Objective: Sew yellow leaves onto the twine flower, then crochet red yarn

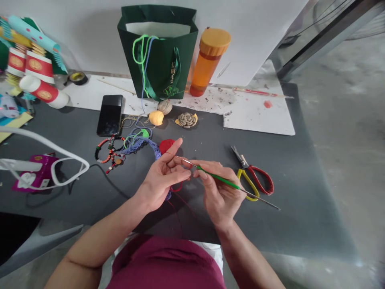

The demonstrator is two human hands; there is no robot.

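Observation:
Held like a pen in my right hand point(221, 194) is a crochet hook point(222, 178) with a green handle, its thin metal tip pointing left. The tip meets the fingers of my left hand point(158, 182), which pinch fine red yarn point(178, 188); my left index finger is stretched out with a strand across it. Any stitches between the fingers are too small to make out. Just behind the left fingertips lies a red yarn ball point(166, 145). Blue-purple crocheted yarn point(138, 143) runs partly behind my left hand. Scissors point(246, 165) with red and yellow handles rest right of my right hand.
At the back stand a dark green paper bag point(162, 64) and an orange lidded bottle point(207, 66). Yellow point(156, 118) and grey-brown yarn balls point(165, 106), a crocheted flower point(187, 120), a phone point(110, 115) and beaded bracelets point(104, 150) lie nearer. A white tubular stand point(60, 150) is at left.

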